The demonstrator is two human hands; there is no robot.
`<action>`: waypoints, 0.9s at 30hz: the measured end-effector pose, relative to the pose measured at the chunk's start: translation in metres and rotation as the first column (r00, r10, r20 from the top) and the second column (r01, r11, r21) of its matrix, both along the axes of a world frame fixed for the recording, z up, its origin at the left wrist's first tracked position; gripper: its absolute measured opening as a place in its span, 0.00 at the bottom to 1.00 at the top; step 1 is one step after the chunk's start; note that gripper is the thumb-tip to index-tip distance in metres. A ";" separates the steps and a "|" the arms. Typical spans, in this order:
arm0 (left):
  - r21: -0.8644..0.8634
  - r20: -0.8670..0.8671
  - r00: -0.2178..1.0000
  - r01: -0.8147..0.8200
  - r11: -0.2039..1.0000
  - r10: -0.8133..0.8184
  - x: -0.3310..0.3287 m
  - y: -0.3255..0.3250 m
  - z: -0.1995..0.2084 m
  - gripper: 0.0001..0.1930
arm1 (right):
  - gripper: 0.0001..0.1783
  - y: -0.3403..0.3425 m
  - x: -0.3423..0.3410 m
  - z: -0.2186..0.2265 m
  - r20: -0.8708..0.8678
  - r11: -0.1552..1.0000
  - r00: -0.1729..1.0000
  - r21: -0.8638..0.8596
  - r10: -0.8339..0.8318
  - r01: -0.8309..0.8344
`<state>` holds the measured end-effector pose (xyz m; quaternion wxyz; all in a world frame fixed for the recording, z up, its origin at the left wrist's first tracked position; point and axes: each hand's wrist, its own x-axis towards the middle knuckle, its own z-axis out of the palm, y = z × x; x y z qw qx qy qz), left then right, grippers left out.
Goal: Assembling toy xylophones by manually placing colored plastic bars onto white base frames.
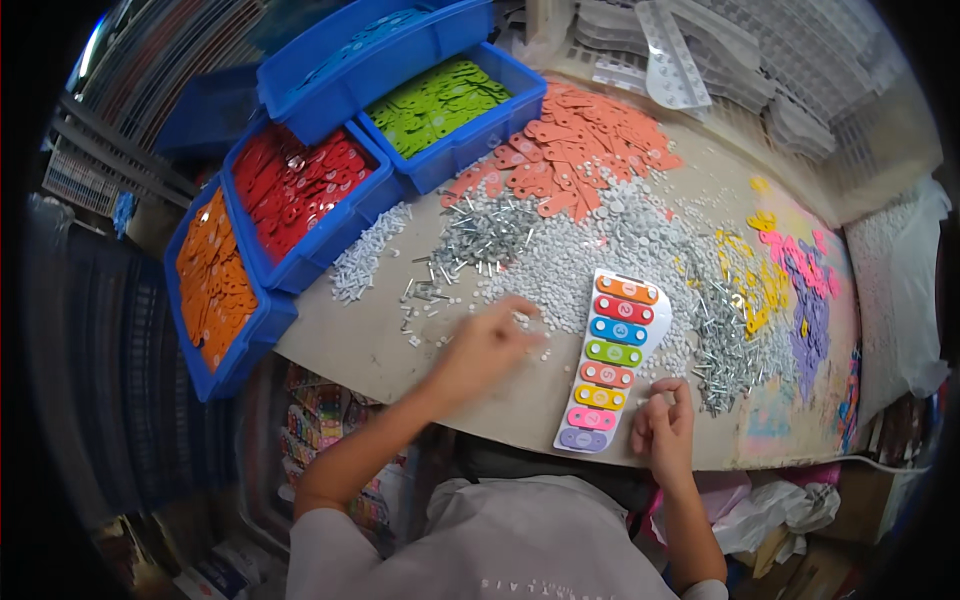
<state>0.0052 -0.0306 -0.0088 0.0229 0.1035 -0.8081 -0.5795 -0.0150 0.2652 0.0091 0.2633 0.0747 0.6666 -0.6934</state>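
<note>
A toy xylophone (606, 375) lies on the worktable in front of me, its white base carrying a row of coloured bars from orange at the far end to purple at the near end. White round caps sit at the ends of most bars. My left hand (487, 348) hovers left of it, over the edge of a pile of small white caps (560, 275); motion smears its fingers. Close to the xylophone's near right side is my right hand (663, 430), fingers curled in. Whatever it may hold is hidden.
Blue bins (285, 270) at the left hold orange, red, green and blue bars. Coral bars (575, 150) are heaped at the back. Metal pins (490, 228) lie left of the caps, more pins (728, 350) right. Yellow, pink and purple bars (808, 325) lie far right, clear plastic bases (675, 60) behind.
</note>
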 end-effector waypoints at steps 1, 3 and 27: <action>-0.115 0.001 0.990 -0.143 0.983 0.144 -0.001 -0.020 0.013 0.11 | 0.06 0.003 0.004 -0.001 -0.001 1.000 1.000 0.000 -0.025 0.025; -0.366 -0.183 0.912 -0.409 0.836 0.367 -0.005 -0.060 0.011 0.13 | 0.06 0.008 0.011 -0.010 -0.135 0.990 0.981 -0.041 -0.137 0.133; -0.479 -0.297 0.944 -0.016 0.877 -0.145 0.047 0.015 0.052 0.06 | 0.05 0.161 -0.081 -0.035 -0.718 0.372 0.675 0.680 0.167 0.631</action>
